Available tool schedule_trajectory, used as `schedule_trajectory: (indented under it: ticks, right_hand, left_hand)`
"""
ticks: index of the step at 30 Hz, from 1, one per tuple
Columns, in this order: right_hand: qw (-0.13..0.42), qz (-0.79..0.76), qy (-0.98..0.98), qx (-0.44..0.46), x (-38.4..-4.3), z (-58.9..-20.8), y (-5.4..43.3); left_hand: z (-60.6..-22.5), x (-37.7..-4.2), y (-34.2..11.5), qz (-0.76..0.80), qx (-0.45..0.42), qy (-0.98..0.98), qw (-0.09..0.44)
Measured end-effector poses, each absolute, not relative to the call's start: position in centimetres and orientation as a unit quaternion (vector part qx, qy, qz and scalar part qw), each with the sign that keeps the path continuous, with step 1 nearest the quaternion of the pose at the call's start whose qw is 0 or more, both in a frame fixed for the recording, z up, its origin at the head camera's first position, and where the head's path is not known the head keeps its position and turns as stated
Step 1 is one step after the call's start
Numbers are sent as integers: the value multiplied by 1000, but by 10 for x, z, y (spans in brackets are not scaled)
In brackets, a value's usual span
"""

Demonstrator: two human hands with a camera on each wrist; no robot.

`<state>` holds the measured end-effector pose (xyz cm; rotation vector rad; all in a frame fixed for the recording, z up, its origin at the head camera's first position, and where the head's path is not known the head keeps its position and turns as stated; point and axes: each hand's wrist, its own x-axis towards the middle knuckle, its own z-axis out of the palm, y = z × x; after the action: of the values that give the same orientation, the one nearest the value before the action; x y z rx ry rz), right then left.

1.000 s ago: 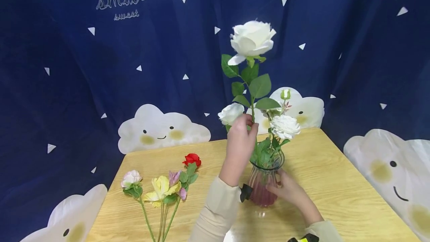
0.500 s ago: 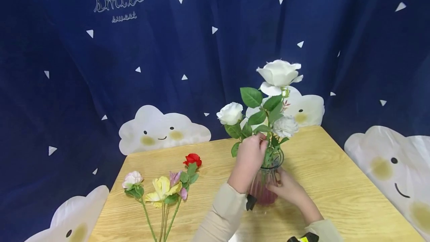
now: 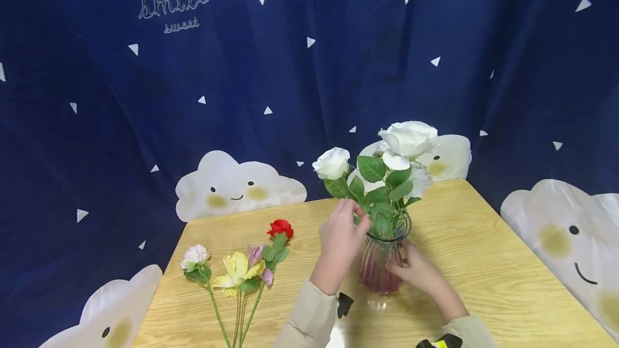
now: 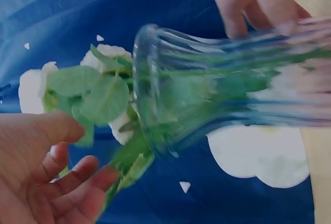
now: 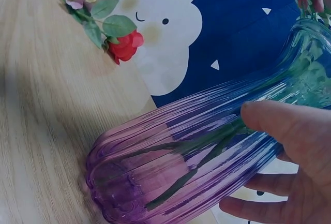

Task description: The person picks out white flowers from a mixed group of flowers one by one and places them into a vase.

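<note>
A ribbed glass vase (image 3: 379, 270), clear at the top and pinkish-purple below, stands on the table with stems inside. My right hand (image 3: 424, 278) grips it from the right, thumb (image 5: 258, 114) on one side and fingers round the other. A large white rose (image 3: 408, 139) leans right above the rim, its stem among green leaves. Beside it are a smaller white rose (image 3: 331, 163) and a partly hidden ruffled white flower (image 3: 419, 179). My left hand (image 3: 340, 240) is just left of the rim, fingers loosely bent and parted near the leaves (image 4: 106, 100), holding no stem.
On the wooden table (image 3: 464, 262), left of the vase, lie a pale pink flower (image 3: 195, 256), a yellow flower (image 3: 238, 268), purple blossoms and a red rose (image 3: 280, 229). A dark blue curtain (image 3: 242, 69) with cloud figures hangs behind the table.
The large white rose has come down and right into the vase. My left hand went down with its stem, then let go and drew back left. The right hand stayed on the vase.
</note>
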<state>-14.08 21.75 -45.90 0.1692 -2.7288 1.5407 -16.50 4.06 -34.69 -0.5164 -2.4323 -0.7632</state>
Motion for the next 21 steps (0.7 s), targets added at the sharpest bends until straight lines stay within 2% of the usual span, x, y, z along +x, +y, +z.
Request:
schedule_trajectory:
  ticks: [6,14,21]
  right_hand:
    - [-1,491,-870,47,-139,-458,218]
    - [24,447,-893,41,-135,-458,221]
    - [57,448,-891,44,-128,-459,222]
  left_hand:
    - [-365,-156,16,-306,-167,-885,309]
    - [-397,-143,-14,-311,-126,-891,304]
    - [-417,-138,-26,-309,-127,-894,300]
